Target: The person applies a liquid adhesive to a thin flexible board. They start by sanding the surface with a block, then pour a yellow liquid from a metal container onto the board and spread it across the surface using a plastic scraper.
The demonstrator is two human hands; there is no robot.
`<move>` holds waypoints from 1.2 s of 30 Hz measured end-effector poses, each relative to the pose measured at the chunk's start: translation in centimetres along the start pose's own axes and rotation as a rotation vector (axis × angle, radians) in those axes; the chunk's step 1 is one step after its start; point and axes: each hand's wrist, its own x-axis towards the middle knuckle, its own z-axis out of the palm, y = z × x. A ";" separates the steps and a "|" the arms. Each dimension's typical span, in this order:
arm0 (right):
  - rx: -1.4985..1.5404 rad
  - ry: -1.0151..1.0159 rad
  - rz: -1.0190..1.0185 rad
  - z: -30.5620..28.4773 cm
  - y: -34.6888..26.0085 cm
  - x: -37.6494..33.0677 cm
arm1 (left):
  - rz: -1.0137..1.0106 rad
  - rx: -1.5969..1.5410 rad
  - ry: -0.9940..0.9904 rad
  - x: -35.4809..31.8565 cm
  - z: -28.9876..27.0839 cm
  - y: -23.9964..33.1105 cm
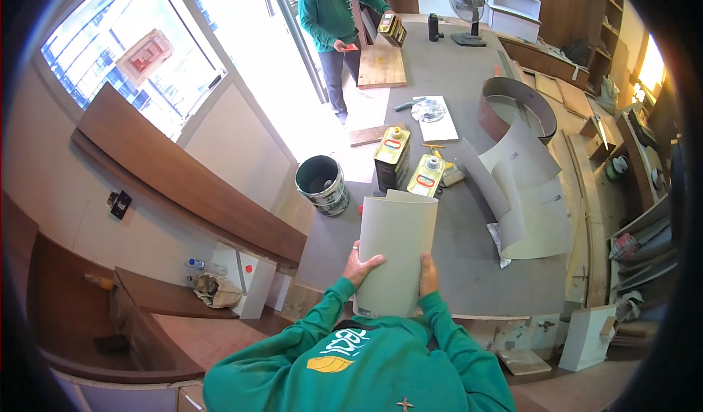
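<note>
A pale grey-green laminate sheet [398,255], bent into a curve, stands upright between my hands at the near edge of the table. My left hand [361,266] grips its left edge, with the thumb lying across the front. On the opposite edge, my right hand [428,274] holds the sheet, its fingers partly hidden behind. Just beyond the sheet are two rectangular metal cans, one yellow and black [393,152] and one yellowish with a pale cap [425,176]. More curled laminate sheets [527,200] lie to the right.
A paint-stained bucket [322,186] stands left of the cans. Farther off are a brown curved band [498,115], a white board [441,128] and a fan [466,9]. Across the grey table [469,280], a person in green [333,17] tilts a can over a wooden board [381,68].
</note>
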 end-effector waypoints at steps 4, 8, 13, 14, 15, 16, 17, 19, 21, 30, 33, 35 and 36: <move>-0.038 0.040 -0.040 0.4 -0.6 -0.1 | 0.033 0.062 -0.033 0.6 -0.1 0.5; -0.139 -0.047 -0.007 -0.6 -0.6 0.4 | 0.030 0.118 -0.026 0.7 -0.2 0.4; -0.018 -0.079 -0.029 0.1 -0.9 0.3 | 0.064 0.066 -0.173 1.2 -0.5 -0.2; 0.023 -0.089 -0.055 0.2 -1.1 0.4 | 0.078 0.083 -0.207 1.2 -0.5 -0.2; -0.008 -0.105 -0.091 0.1 -1.9 0.3 | 0.094 0.097 -0.246 1.6 -0.5 -0.3; -0.038 -0.124 -0.126 -0.1 -2.9 -0.3 | 0.114 0.103 -0.290 1.9 -0.7 -0.4; -0.069 -0.144 -0.162 -0.3 -3.3 -0.4 | 0.135 0.109 -0.335 2.2 -1.1 -0.5; -0.159 -0.195 -0.230 -1.5 -3.2 -0.2 | 0.090 -0.007 -0.362 2.6 -1.7 -2.0; -0.352 -0.235 -0.365 -1.4 -4.2 0.1 | -0.040 -0.253 -0.322 3.5 -2.2 -4.0; -0.522 0.066 -0.589 0.8 -11.9 -3.8 | -0.264 -0.540 -0.325 3.3 5.1 -3.1; -0.437 0.020 -0.554 -1.4 -12.7 -2.5 | -0.270 -0.602 -0.282 3.4 6.2 -4.3; -0.440 0.141 -0.614 -4.1 -12.5 -1.7 | -0.255 -0.610 -0.280 4.2 6.3 -4.8; -0.389 0.249 -0.573 -5.8 -13.5 -2.2 | -0.251 -0.617 -0.275 3.9 5.9 -5.2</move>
